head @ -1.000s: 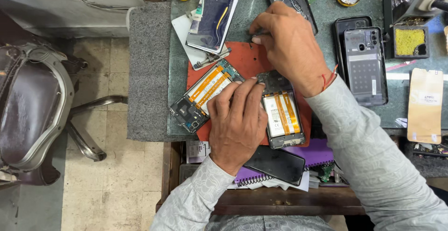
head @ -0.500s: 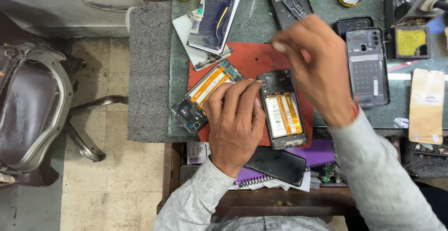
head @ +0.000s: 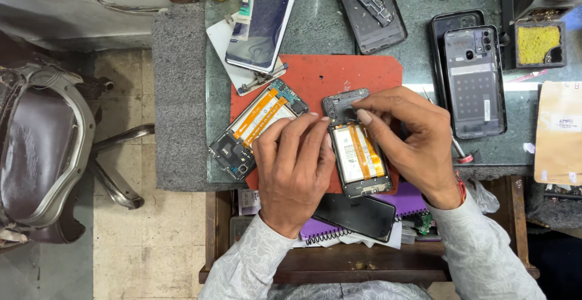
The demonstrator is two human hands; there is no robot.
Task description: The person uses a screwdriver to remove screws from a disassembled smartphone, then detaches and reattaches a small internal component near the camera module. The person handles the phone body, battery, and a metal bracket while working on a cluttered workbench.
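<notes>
An opened phone [head: 359, 148] with a white battery and orange ribbon cables lies on a red mat [head: 339, 73]. My left hand [head: 294, 166] rests flat on the mat, its fingertips against the phone's left edge. My right hand [head: 412, 139] reaches over from the right, fingers pinching at the dark upper part of the phone. A second opened phone [head: 257, 127] with orange ribbons lies tilted to the left of my left hand.
A detached screen [head: 260, 24], a black rear frame [head: 370, 9], and a grey phone back [head: 474, 79] in a black case lie on the green bench top. A yellow sponge tray [head: 538, 44], a brown envelope [head: 559, 133], a purple notebook [head: 409, 200], and a chair [head: 45, 148].
My right hand came back from the far side of the mat down onto the top of the opened phone. My left hand stayed in place.
</notes>
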